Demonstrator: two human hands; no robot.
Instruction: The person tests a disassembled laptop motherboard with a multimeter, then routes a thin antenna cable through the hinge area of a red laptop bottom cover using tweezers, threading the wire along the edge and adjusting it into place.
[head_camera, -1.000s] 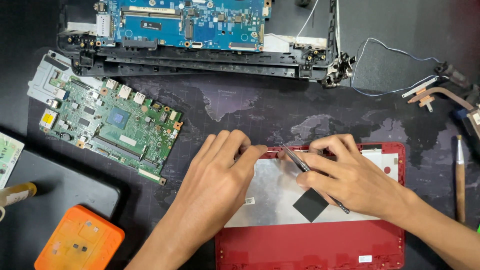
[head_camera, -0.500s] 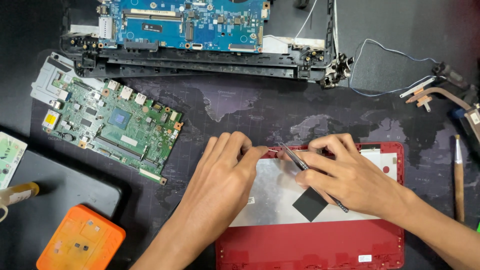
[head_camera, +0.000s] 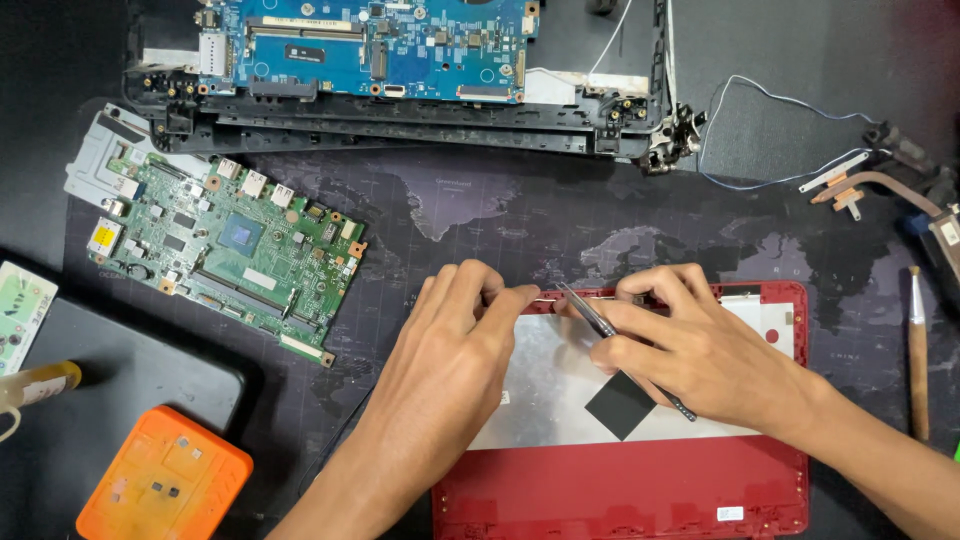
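A red laptop lid shell (head_camera: 620, 495) lies inside-up in front of me, lined with silver foil and a black square patch (head_camera: 620, 407). My left hand (head_camera: 450, 350) rests on its top left corner, fingertips pinching at the upper rim. My right hand (head_camera: 690, 345) holds thin metal tweezers (head_camera: 600, 322), their tips at the rim close to my left fingertips. What the fingertips pinch is too small to make out.
A green circuit board (head_camera: 225, 250) lies to the left. A black laptop base with a blue board (head_camera: 390, 50) sits at the back. An orange case (head_camera: 165, 485), a dark tablet (head_camera: 120, 385), a copper heat pipe (head_camera: 880, 185) and a brush (head_camera: 917, 350) surround the mat.
Both hands stay at the lid's top rim with hardly any shift. The tweezers keep the same angle.
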